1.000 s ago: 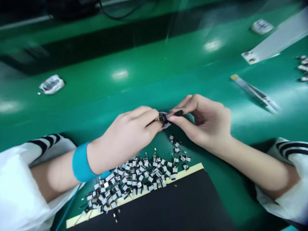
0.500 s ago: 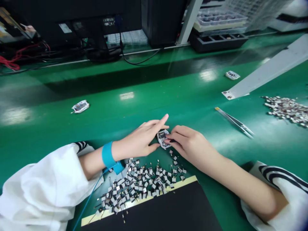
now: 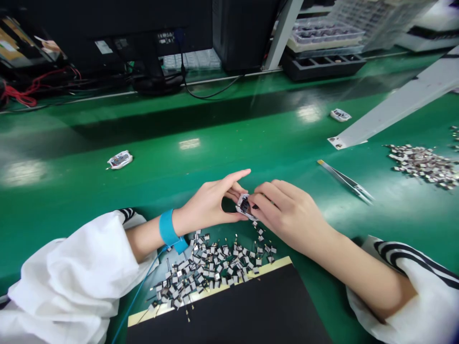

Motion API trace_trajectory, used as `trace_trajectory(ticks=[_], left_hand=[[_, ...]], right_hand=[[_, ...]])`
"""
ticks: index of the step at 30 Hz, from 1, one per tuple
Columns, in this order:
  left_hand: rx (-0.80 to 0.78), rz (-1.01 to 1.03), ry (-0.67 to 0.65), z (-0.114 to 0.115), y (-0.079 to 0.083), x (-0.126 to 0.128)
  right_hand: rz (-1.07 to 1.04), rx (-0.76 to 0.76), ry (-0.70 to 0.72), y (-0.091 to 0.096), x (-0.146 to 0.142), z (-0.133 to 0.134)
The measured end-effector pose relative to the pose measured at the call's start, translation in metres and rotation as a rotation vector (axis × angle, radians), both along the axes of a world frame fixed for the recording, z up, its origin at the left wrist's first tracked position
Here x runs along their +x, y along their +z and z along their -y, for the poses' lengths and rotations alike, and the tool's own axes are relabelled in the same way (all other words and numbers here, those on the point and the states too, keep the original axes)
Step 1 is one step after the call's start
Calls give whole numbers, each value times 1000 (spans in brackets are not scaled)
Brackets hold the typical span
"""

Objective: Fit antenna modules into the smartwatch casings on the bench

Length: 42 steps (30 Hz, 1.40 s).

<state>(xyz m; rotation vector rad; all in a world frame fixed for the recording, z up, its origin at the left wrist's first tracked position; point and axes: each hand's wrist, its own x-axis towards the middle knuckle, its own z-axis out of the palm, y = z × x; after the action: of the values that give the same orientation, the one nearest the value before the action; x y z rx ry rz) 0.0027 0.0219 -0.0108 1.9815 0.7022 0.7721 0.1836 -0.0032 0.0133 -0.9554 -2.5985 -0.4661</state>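
White casing (image 3: 244, 204): where is it sitting, and what is differing from half a second ago?

– It is lying between both hands, over the green work surface (image 3: 154, 179). Its cavity is now appearing darker, where grey components were showing more openly before. The left thumb is now reaching farther along the near edge.

– How are the fingers standing?

– The left hand (image 3: 206, 205) is steadying the casing between its thumb and lower fingers; the index finger is pointing straight out, spreading away from the thumb. The right hand (image 3: 292, 210) is bending its fingertips together over the casing's right portion. A dark bit (image 3: 255, 207) is showing at those tips; I cannot tell whether they are pinching it.

– How is the casing looking?

– It is presenting a white, angular rim around its dark cavity; the right fingers are covering the remainder.

– Which materials are surrounding it?

– Small grey-faced blocks (image 3: 215, 267) with thin dark leads are forming a loose pile nearer the person, partly overlapping the pale yellow strip (image 3: 277, 264) that is edging a flat, matt black sheet (image 3: 229, 310). A blue band (image 3: 168, 227) is encircling the left wrist. Slim metal tweezers (image 3: 346, 182) are lying to the right, and the glossy green surface is reflecting bright patches
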Motion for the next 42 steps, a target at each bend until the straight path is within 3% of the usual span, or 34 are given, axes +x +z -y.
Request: trace_trajectory(ticks=[6,14,22,27,32,35,39,42], left_hand=[[55,-59,-12,0,3,-2],[121,-33,64,3,1,1],[172,-4,184,6,-1,3],[148,76,183,7,2,3],[143,84,198,7,2,2],[153,71,201,6,-2,2],[105,80,214,4,-6,2],[44,103,204,3,-6,3]], right_hand=[[-77,-44,48,-1,0,-8],[-462,-201,33,-15,-3,-5],[-397,-136,-25,-12,0,-7],[-612,-302,68,-13,1,-12],[-776,-385,66,-21,-2,-16],[-704,-360,64,-25,-1,-18],[-410,-181,88,-25,4,-17],[-325,-78,89,-23,6,-16]])
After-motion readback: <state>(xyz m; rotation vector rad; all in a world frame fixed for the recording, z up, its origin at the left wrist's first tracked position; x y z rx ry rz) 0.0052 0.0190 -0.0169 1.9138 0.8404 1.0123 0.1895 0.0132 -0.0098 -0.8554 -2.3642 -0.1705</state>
